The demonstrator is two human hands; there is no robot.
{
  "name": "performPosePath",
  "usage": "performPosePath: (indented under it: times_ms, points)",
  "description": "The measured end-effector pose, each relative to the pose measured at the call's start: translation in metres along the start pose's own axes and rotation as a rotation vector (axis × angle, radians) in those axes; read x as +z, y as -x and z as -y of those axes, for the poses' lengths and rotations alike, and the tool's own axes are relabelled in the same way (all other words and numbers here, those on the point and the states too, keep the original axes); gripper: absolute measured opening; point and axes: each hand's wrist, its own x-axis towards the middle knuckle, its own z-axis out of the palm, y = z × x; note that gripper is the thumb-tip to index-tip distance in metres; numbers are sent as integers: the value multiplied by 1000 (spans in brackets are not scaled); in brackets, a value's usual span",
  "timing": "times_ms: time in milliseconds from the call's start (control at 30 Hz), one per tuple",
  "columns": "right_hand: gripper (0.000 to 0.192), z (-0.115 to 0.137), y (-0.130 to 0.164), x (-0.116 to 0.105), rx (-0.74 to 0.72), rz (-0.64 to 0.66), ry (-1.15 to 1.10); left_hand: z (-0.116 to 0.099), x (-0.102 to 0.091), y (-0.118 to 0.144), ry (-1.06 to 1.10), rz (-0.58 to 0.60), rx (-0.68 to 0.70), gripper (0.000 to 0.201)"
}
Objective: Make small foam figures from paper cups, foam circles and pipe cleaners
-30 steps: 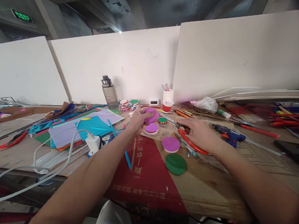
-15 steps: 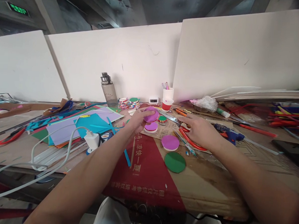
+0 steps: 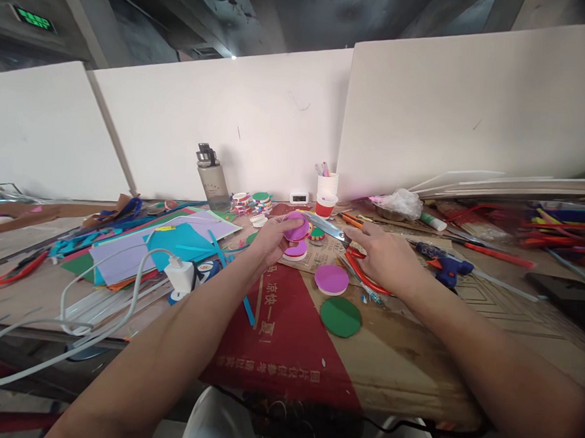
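Note:
Between the thumb and fingers of my left hand [image 3: 272, 239] is a purple foam disc [image 3: 297, 226], held tilted above the cardboard. My right hand [image 3: 381, 253] is closed round the red handles of a pair of scissors [image 3: 324, 226], whose blades reach left to the disc's edge. Whether the blades touch the disc, I cannot tell. Just under the held disc rests a purple-topped white disc [image 3: 296, 250]. A second purple-topped disc [image 3: 331, 280] lies nearer to me, with a green disc [image 3: 341, 316] below it on the cardboard. Small green-topped discs [image 3: 317, 234] sit behind the blades.
Coloured sheets [image 3: 134, 243] and a white charger plug [image 3: 180, 275] with its cable lie left. A bottle [image 3: 213, 179], stacked discs [image 3: 261, 201], a small clock [image 3: 299, 198] and a red-and-white cup [image 3: 326, 206] stand behind. A blue glue gun [image 3: 447, 266] and a dark phone [image 3: 563, 298] are right.
The purple disc in my left hand has turned a little and looks narrower. My right hand and the scissors have shifted slightly left. The discs on the cardboard stay put.

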Motion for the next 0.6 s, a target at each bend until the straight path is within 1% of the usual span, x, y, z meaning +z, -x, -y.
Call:
performPosePath:
  times_ms: [100,367,600]
  points:
    - [52,2,0,-1,3,19,-8,1,-1,0,-2,7,0,12]
    - [51,1,1,0,-34,18,-45,4,-4,-4,-3,30,1,15]
    - [50,2,2,0,-32,6,-60,3,-2,-3,-2,10,10,16]
